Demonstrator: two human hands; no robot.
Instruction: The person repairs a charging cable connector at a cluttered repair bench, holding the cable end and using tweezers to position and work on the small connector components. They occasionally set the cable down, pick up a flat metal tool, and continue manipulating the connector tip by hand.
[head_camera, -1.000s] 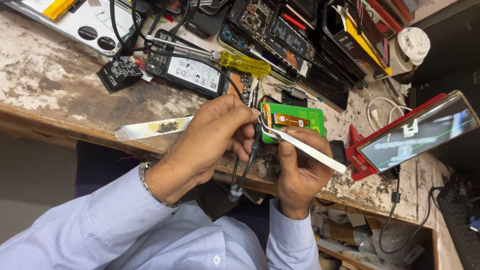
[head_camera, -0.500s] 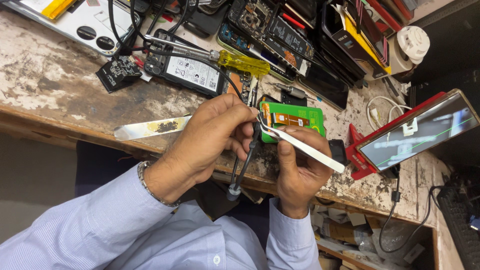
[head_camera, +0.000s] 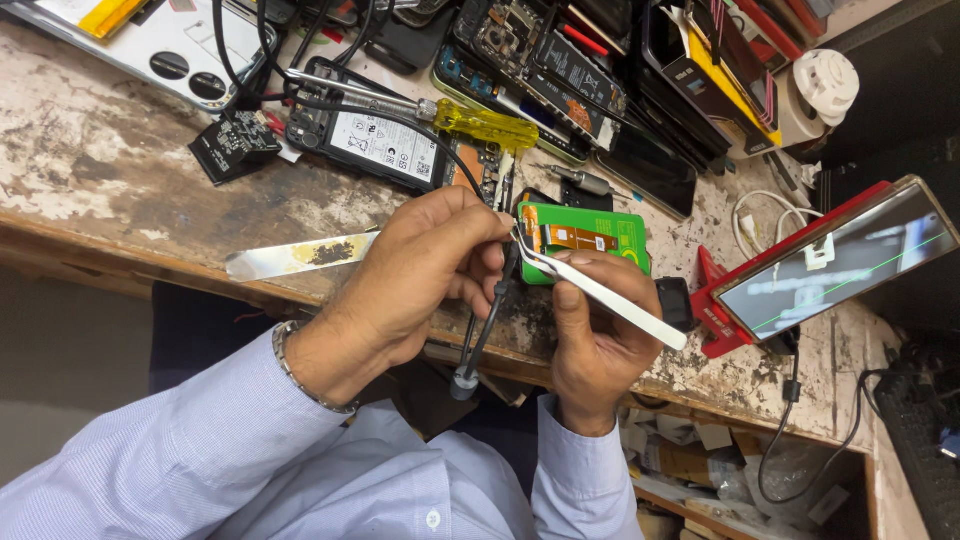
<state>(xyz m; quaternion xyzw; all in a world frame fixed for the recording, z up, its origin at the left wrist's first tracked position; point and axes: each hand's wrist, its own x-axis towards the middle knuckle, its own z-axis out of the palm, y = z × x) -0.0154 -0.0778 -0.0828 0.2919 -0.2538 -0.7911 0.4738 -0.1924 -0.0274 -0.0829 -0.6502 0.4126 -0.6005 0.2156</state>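
Observation:
My left hand (head_camera: 420, 270) curls over the near edge of the worn workbench (head_camera: 120, 190), fingers closed around a thin dark tool (head_camera: 482, 335) that hangs down past the edge. My right hand (head_camera: 600, 335) grips white tweezers (head_camera: 600, 295), whose curved tips reach toward my left fingertips. Just behind both hands lies a green part (head_camera: 590, 235) carrying an orange flex strip. What the fingertips pinch is too small to tell.
A flat metal blade (head_camera: 295, 257) lies left of my left hand. Behind are a yellow-handled screwdriver (head_camera: 470, 120), an opened phone with its battery (head_camera: 375, 140), black cables and several dismantled phones. A phone in a red holder (head_camera: 830, 265) stands at right, a white round object (head_camera: 825, 85) beyond.

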